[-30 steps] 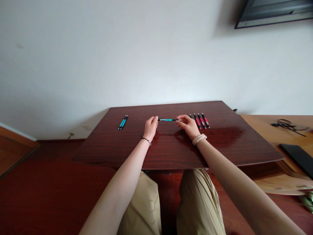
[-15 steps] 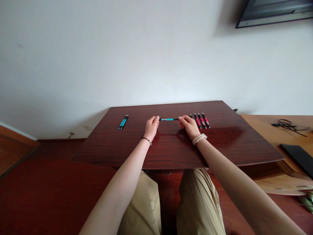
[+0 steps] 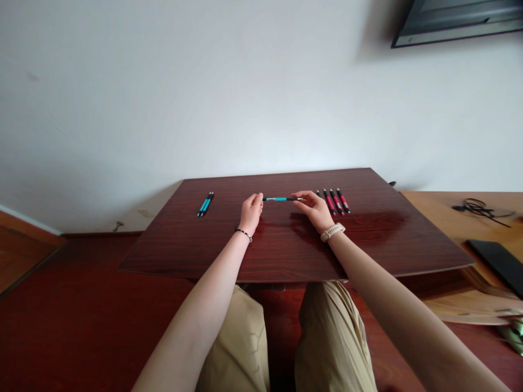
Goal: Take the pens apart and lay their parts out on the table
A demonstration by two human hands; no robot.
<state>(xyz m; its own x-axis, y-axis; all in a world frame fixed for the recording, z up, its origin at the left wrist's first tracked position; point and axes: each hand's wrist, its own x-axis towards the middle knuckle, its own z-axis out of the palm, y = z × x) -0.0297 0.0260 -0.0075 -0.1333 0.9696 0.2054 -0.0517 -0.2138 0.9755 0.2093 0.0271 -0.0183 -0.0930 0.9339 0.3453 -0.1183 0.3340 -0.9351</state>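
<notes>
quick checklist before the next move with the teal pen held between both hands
1. Left hand grips one end of the teal pen: ok.
2. Right hand pinches the other end: ok.
3. Pen level above the table, apart from it: ok.
4. Whether the cap is fully seated: cannot tell.
5. Teal pens on the left lie side by side, apart from the hands: ok.
6. Red pens lie beside the right hand, not touched: ok.

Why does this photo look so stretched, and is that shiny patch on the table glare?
Head view: the wide lens bows the table edges and stretches the arms toward the corners. Soft light leaves a pale sheen on the wood beyond the red pens; both hands and the teal pen between them look small but fairly sharp, with faint shadows beneath.
</notes>
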